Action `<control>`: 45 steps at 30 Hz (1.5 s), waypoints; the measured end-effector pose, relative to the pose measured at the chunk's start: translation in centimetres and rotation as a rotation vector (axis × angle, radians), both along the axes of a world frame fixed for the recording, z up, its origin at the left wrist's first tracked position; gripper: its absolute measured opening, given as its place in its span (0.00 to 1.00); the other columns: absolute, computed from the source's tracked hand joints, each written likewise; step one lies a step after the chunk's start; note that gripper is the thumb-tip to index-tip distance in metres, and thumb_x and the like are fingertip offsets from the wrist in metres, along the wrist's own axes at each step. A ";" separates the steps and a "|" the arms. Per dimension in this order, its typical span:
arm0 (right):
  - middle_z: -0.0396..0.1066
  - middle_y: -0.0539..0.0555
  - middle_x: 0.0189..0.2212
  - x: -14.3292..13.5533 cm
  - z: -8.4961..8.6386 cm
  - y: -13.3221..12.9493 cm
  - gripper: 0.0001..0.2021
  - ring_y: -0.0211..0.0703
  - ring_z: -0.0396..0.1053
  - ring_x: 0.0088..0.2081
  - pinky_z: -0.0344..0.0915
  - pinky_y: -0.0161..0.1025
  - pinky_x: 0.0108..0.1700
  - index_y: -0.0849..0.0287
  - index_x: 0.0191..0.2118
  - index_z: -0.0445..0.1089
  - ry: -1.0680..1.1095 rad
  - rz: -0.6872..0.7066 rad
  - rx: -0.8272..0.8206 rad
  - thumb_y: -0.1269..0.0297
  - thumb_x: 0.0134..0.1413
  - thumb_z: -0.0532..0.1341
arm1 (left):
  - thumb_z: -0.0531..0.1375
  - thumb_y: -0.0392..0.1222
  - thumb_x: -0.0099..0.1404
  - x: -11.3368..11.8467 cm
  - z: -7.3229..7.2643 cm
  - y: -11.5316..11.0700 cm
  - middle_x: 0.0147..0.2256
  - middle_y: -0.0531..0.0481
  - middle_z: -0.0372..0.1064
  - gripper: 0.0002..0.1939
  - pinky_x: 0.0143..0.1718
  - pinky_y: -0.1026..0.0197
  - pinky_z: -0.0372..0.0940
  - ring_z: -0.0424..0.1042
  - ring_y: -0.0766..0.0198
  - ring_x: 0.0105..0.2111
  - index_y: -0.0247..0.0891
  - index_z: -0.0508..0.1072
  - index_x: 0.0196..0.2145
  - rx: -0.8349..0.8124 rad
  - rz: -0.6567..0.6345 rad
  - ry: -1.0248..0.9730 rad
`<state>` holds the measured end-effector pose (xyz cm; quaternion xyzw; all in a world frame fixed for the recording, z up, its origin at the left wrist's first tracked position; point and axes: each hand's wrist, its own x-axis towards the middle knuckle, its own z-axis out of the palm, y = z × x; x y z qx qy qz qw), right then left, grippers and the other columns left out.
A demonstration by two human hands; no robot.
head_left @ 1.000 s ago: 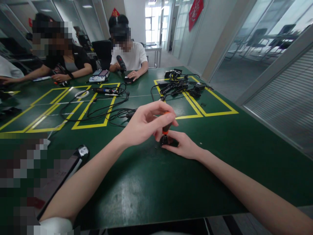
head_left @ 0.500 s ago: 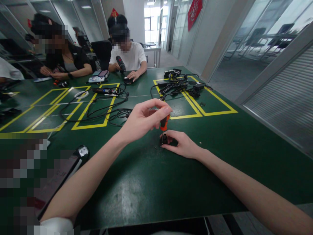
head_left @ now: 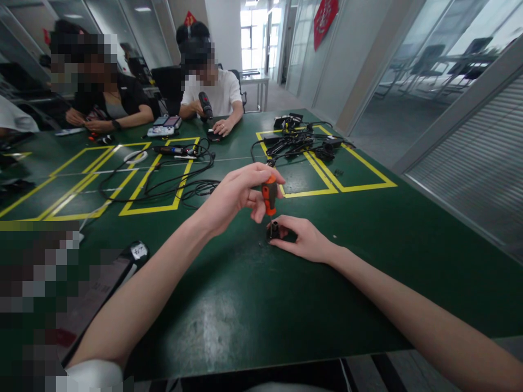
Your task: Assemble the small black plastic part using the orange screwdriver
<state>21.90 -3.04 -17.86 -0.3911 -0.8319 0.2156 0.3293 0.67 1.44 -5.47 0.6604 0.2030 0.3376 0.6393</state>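
An orange and dark grey screwdriver (head_left: 269,195) stands nearly upright. My left hand (head_left: 241,188) is loosely around its top, with fingertips behind the handle and other fingers curled beside it. The thin shaft points down into a small black part (head_left: 273,232) with a short round tube sticking up. My right hand (head_left: 304,238) pinches this part between thumb and fingers against the green table (head_left: 327,305). The fingers and the shaft hide some of the part, and its exact kind is unclear.
Black cables and adapters (head_left: 294,142) lie piled inside yellow tape at the back right. More cable (head_left: 163,185) loops across the left. A dark device with a label (head_left: 139,251) lies near my left forearm. Across the table, a person in white (head_left: 224,92) holds a power screwdriver (head_left: 205,104).
My left thumb and fingers have loosened and shifted on the screwdriver, so more of its handle shows. The right hand and the black part have stayed in place.
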 end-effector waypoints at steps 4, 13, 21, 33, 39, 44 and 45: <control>0.75 0.54 0.36 0.0 0.0 0.0 0.12 0.41 0.72 0.32 0.70 0.38 0.35 0.59 0.47 0.70 -0.004 0.001 0.012 0.59 0.62 0.65 | 0.61 0.50 0.66 0.0 0.2 -0.1 0.31 0.49 0.74 0.16 0.18 0.69 0.59 0.66 0.72 0.20 0.32 0.78 0.41 -0.018 0.058 0.030; 0.76 0.54 0.36 0.0 0.0 0.1 0.12 0.41 0.72 0.32 0.70 0.39 0.36 0.58 0.45 0.70 0.008 -0.007 -0.003 0.58 0.61 0.65 | 0.66 0.50 0.63 0.1 0.4 -0.7 0.35 0.50 0.78 0.15 0.19 0.69 0.61 0.69 0.73 0.19 0.36 0.69 0.36 -0.026 0.025 0.043; 0.76 0.54 0.37 0.1 0.0 0.1 0.12 0.41 0.72 0.33 0.70 0.38 0.36 0.58 0.46 0.71 0.003 -0.003 -0.029 0.57 0.61 0.64 | 0.60 0.51 0.67 0.0 0.4 -0.5 0.33 0.50 0.77 0.15 0.18 0.68 0.60 0.71 0.71 0.17 0.34 0.72 0.42 -0.059 -0.022 0.032; 0.76 0.54 0.36 0.1 0.1 0.0 0.12 0.41 0.72 0.32 0.71 0.39 0.36 0.57 0.46 0.71 -0.004 -0.015 -0.024 0.56 0.62 0.64 | 0.67 0.50 0.64 0.2 0.6 -0.8 0.32 0.50 0.78 0.16 0.19 0.71 0.59 0.70 0.73 0.19 0.36 0.68 0.36 -0.029 0.053 0.054; 0.74 0.52 0.34 0.2 0.1 0.0 0.11 0.41 0.72 0.31 0.70 0.38 0.35 0.58 0.45 0.70 -0.013 -0.018 -0.010 0.57 0.62 0.64 | 0.63 0.52 0.66 0.5 0.6 -1.2 0.33 0.51 0.77 0.16 0.17 0.71 0.58 0.70 0.73 0.17 0.37 0.69 0.41 -0.072 0.037 0.036; 0.74 0.53 0.34 0.1 0.1 0.0 0.11 0.41 0.72 0.32 0.70 0.38 0.35 0.57 0.44 0.70 -0.008 -0.006 -0.002 0.57 0.62 0.64 | 0.61 0.51 0.68 0.5 0.4 -1.0 0.33 0.51 0.75 0.16 0.16 0.70 0.56 0.68 0.75 0.17 0.35 0.75 0.43 -0.021 0.083 0.059; 0.75 0.53 0.34 0.2 0.0 0.0 0.11 0.41 0.73 0.32 0.70 0.39 0.36 0.57 0.45 0.70 -0.010 -0.007 -0.007 0.57 0.62 0.64 | 0.61 0.51 0.68 0.5 0.4 -1.0 0.31 0.52 0.74 0.15 0.17 0.70 0.56 0.67 0.76 0.17 0.35 0.76 0.42 0.016 0.105 0.066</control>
